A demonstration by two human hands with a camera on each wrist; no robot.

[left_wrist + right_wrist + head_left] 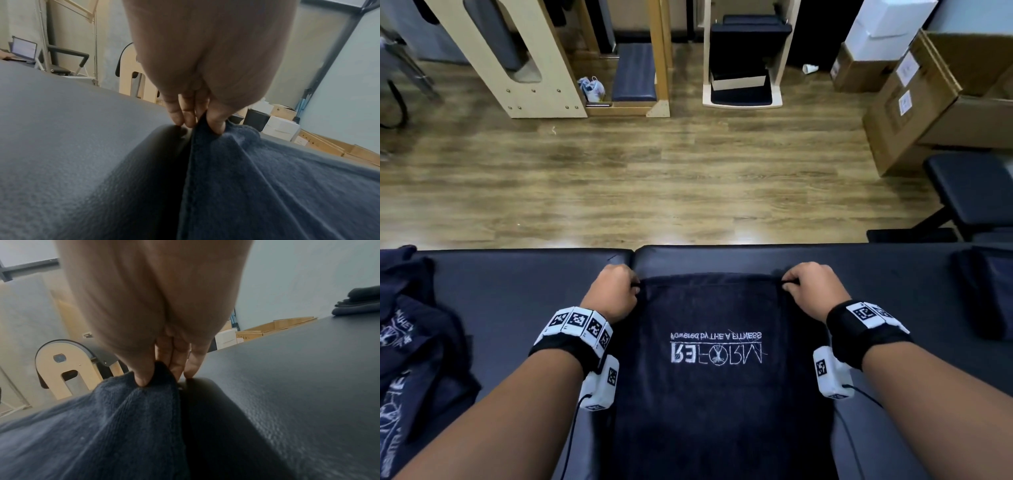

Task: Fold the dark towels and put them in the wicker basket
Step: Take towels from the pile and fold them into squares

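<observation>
A dark navy towel (715, 377) with white upside-down lettering lies spread on the black padded bench (517, 291) in front of me. My left hand (616, 287) pinches its far left corner between thumb and fingers, and the left wrist view shows the towel (267, 186) rising to that hand (201, 120). My right hand (811, 287) pinches the far right corner, with the towel (102, 426) bunched under that hand (158, 371). Both corners are near the bench's far edge. No wicker basket is in view.
A heap of unfolded dark towels (410, 359) lies at the bench's left end. Folded dark towels (986, 291) (357, 303) are stacked at its right end. Beyond the bench are wooden floor (637, 178), wooden exercise equipment (524, 58), cardboard boxes (928, 96) and a black bench (976, 192).
</observation>
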